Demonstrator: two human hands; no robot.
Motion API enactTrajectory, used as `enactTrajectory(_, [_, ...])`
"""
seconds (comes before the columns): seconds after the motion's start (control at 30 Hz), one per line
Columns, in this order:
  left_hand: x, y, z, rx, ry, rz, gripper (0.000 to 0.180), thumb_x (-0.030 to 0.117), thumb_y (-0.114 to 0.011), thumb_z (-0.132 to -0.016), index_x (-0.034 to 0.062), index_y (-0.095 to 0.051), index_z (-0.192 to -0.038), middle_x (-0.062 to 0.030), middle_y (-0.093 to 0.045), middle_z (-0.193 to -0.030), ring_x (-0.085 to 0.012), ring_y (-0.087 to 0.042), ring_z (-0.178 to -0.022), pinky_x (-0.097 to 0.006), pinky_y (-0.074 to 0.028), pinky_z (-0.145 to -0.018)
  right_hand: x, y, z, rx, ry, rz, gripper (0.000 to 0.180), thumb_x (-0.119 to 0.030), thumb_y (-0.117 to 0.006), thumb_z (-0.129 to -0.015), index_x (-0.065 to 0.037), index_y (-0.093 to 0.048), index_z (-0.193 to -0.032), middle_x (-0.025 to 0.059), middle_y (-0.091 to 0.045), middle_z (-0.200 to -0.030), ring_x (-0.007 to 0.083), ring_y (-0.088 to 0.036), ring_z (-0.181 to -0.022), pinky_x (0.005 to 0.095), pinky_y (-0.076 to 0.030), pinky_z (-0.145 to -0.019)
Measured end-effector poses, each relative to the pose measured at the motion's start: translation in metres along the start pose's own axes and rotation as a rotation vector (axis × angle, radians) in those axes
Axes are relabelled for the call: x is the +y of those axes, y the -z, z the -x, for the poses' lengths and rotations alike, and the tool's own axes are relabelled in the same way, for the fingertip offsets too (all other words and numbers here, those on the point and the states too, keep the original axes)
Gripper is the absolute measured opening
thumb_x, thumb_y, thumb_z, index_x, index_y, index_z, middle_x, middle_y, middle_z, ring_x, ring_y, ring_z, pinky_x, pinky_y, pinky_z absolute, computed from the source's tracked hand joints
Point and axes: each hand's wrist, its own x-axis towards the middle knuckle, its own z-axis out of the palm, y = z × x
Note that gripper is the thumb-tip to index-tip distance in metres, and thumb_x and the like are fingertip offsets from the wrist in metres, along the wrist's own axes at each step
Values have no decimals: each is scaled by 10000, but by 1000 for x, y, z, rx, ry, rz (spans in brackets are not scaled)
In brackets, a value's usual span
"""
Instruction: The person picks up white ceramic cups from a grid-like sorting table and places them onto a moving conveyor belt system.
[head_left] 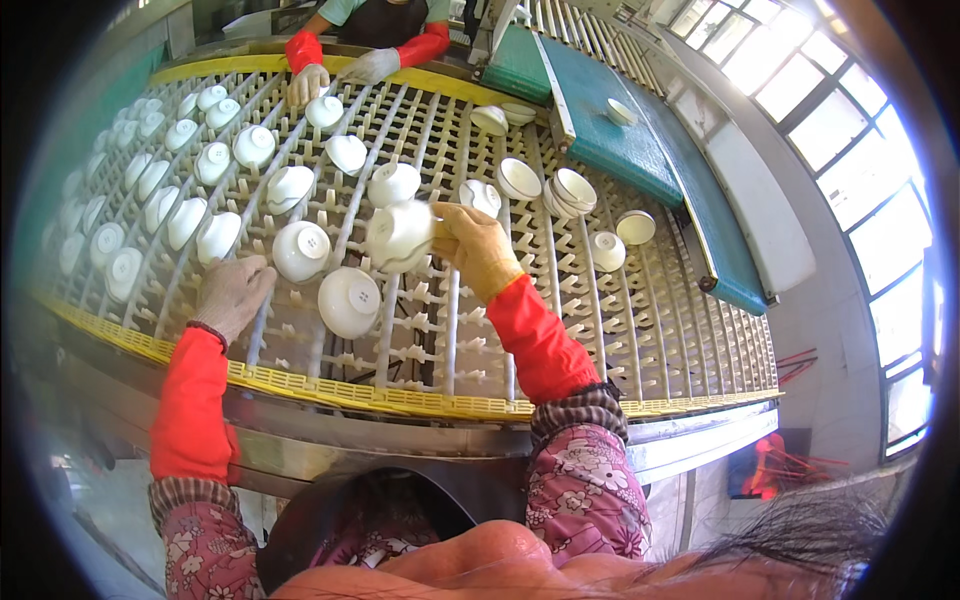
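In my gloved right hand (476, 246) is a white bowl (398, 238), tilted with its wavy rim toward the lower right. The fingers and thumb pinch it at its right side, above the peg rack. My gloved left hand (234, 296) is low over the near left part of the rack, fingers loosely extended and holding nothing I can see. Just beyond its fingertips an upturned bowl (218, 237) leans on the pegs. Two more upturned bowls, one round (302, 250) and one nearer (350, 301), sit between my hands.
The wide pegged conveyor (420, 350) has yellow edging and several upturned bowls on its left. Stacked bowls (572, 190) stand right of my right hand. A green belt (640, 150) carries one bowl (621, 112). Across, a co-worker's gloved hand (308, 86) touches a bowl (324, 111).
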Motion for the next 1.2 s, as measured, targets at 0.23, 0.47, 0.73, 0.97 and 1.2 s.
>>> enactTrajectory(0.23, [1, -17, 1, 44, -58, 115, 315, 309, -543, -918, 18, -604, -816, -176, -597, -682, -349, -608, -696, -450, -461, -710, -41, 91, -36, 723, 575, 1209, 463, -384, -606, -909, -41, -614, -1220, 184, -683, -1132, 332, -653, -1039, 405, -506, -920])
enactTrajectory(0.47, [2, -15, 6, 31, 56, 145, 293, 298, -550, -926, 20, -601, -850, -158, -573, -677, -329, -577, -655, -438, -453, -665, -59, 165, -56, 741, -4, 1728, 360, -401, -573, -898, -116, -753, -1024, 183, -714, -1035, 364, -673, -997, 425, -498, -907])
enactTrajectory(0.73, [8, -25, -1, 11, 55, 62, 404, 361, -556, -920, -37, -623, -920, -256, -644, -781, -424, -641, -773, -492, -491, -712, -13, 163, -3, 652, 188, 1618, 442, -422, -579, -925, -7, -727, -882, 266, -674, -836, 417, -674, -839, 484, -521, -768])
enactTrajectory(0.97, [2, -39, -7, 59, 66, -6, 443, 396, -556, -905, -41, -630, -915, -288, -661, -853, -445, -649, -860, -531, -490, -785, -6, 132, 93, 414, 201, 1340, 369, -342, -663, -889, 19, -678, -812, 215, -636, -691, 377, -620, -651, 431, -488, -632])
enactTrajectory(1.2, [24, -32, -4, 59, 16, -84, 431, 393, -584, -900, -33, -644, -885, -274, -665, -860, -426, -657, -860, -519, -499, -793, -13, 58, 137, 240, -198, 952, 380, -362, -600, -973, 7, -689, -952, 113, -664, -756, 160, -625, -739, 311, -500, -684])
